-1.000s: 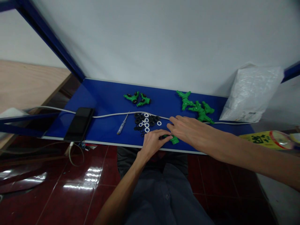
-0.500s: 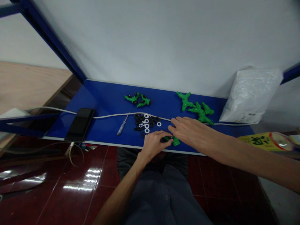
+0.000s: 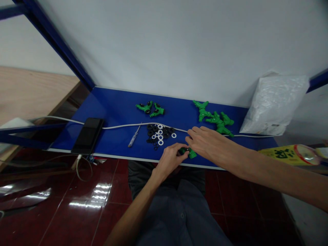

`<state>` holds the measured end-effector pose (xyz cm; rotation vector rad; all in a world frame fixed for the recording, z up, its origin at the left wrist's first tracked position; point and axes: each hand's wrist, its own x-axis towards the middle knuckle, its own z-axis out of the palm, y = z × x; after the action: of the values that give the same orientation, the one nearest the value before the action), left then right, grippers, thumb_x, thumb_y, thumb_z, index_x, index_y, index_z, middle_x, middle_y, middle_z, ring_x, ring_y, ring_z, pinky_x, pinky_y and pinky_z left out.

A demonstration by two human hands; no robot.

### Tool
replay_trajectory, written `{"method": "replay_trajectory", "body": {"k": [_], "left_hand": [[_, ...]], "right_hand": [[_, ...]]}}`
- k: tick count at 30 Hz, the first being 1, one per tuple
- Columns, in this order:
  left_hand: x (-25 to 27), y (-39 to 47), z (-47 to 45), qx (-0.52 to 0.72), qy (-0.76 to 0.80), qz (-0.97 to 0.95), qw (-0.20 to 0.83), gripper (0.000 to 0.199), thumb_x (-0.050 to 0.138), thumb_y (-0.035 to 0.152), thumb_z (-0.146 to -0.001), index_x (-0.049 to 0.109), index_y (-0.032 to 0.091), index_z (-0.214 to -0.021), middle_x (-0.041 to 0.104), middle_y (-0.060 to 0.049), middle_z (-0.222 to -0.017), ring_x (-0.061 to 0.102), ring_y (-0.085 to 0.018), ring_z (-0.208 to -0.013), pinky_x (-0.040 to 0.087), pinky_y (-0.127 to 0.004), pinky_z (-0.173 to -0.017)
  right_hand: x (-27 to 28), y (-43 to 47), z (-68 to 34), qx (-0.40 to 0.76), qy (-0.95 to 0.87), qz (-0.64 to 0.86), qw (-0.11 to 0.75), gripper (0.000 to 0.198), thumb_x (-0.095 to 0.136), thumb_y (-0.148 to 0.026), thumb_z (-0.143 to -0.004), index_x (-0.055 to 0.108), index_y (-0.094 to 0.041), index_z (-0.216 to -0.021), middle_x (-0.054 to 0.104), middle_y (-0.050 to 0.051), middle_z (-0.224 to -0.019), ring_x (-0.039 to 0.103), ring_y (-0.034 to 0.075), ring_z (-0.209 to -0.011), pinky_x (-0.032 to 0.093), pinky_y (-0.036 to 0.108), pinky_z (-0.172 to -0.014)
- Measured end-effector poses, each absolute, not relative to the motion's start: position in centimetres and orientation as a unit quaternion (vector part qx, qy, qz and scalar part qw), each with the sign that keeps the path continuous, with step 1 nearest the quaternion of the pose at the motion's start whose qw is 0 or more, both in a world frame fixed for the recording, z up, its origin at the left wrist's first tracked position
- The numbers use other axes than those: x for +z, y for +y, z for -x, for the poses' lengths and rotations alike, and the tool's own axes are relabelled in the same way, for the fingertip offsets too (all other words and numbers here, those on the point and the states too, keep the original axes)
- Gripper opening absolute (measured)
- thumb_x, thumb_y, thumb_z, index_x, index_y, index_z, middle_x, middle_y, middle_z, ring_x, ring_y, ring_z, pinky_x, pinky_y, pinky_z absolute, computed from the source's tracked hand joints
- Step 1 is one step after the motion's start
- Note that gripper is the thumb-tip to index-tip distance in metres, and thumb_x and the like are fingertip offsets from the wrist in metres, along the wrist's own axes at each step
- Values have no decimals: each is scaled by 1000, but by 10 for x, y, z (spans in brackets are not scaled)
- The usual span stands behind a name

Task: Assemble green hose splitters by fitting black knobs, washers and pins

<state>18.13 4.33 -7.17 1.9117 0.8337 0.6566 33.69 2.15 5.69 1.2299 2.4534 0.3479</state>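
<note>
Near the front edge of the blue shelf, my left hand point(image 3: 170, 158) pinches a green Y-shaped hose connector point(image 3: 192, 153) between thumb and fingers. My right hand point(image 3: 202, 139) reaches over it from the right with fingers drawn together at its upper side; what they pinch is hidden. A dark spot shows on the connector between the two hands. Just left of my hands lies a pile of black caps point(image 3: 150, 133) and white washers point(image 3: 160, 137), with small black O-rings point(image 3: 155, 147) at its front.
Two green connectors with black parts point(image 3: 147, 108) lie behind the pile. Several plain green ones point(image 3: 202, 111) sit at the back right. A screwdriver point(image 3: 133, 138), a phone point(image 3: 87, 136) and a white cable point(image 3: 120, 126) are leftward. A white plastic package point(image 3: 274, 106) and yellow roll point(image 3: 282, 154) stand right.
Both hands have shifted very slightly with the green connector between them. Their grip looks the same, and the other things on the shelf have stayed in place.
</note>
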Motion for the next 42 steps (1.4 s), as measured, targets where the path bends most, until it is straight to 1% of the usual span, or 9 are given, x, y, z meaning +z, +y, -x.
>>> {"method": "replay_trajectory", "body": {"k": [6,13,18,20,26,30,32,37,42], "left_hand": [[-74,45,-181,265,330,-770,477,21,68,22,-90,73,21,-110,75,-3,-105,69,-16,-79,53,-25,-77],[-75,58,-179,249,315,-781,479,22,69,22,-89,75,21,-110,78,-3,-105,71,-18,-82,54,-27,-83],[-73,65,-177,244,305,-780,489,23,68,24,-91,75,20,-112,78,-4,-109,72,-19,-87,54,-28,-85],[-73,66,-177,243,301,-780,492,22,67,25,-92,75,20,-112,78,-4,-110,72,-19,-88,54,-29,-85],[-75,66,-177,243,297,-778,497,24,68,24,-91,75,20,-114,78,-4,-108,72,-18,-87,53,-27,-84],[-74,66,-177,243,295,-775,503,23,67,24,-91,75,20,-113,78,-4,-112,72,-18,-89,53,-27,-86],[-72,66,-177,239,294,-774,506,23,67,24,-92,75,20,-112,78,-4,-113,72,-19,-90,53,-28,-88],[-71,66,-177,238,301,-776,501,24,68,24,-91,75,21,-113,78,-4,-110,72,-19,-89,54,-29,-87],[-74,66,-177,246,293,-775,503,23,68,23,-91,75,20,-112,78,-4,-110,72,-20,-92,54,-30,-89]], "right_hand": [[51,23,-348,121,880,-435,146,24,66,-11,-85,61,-17,-108,65,12,-105,59,25,-91,40,34,-74],[50,34,-350,129,885,-422,146,11,63,-7,-83,65,-16,-91,65,12,-96,60,28,-94,45,37,-78],[56,20,-363,122,915,-377,70,50,56,-2,-85,54,-9,-134,57,19,-139,51,33,-128,46,43,-99],[60,18,-364,104,923,-367,51,54,53,-2,-87,49,-8,-140,52,21,-146,49,32,-133,45,44,-103],[56,30,-357,106,891,-423,126,24,57,-5,-88,65,-11,-110,66,18,-119,61,33,-111,50,42,-87],[62,22,-361,115,913,-382,85,52,54,0,-85,52,-9,-136,57,21,-138,52,33,-128,47,43,-98],[65,19,-360,110,915,-379,82,53,55,-2,-86,50,-9,-139,55,22,-142,52,32,-129,46,43,-100],[56,27,-352,113,881,-433,154,19,61,-6,-87,67,-11,-105,67,19,-112,63,31,-104,49,41,-86],[51,22,-356,85,907,-399,102,53,62,-6,-85,52,-10,-137,55,22,-141,52,32,-129,44,44,-100]]}}
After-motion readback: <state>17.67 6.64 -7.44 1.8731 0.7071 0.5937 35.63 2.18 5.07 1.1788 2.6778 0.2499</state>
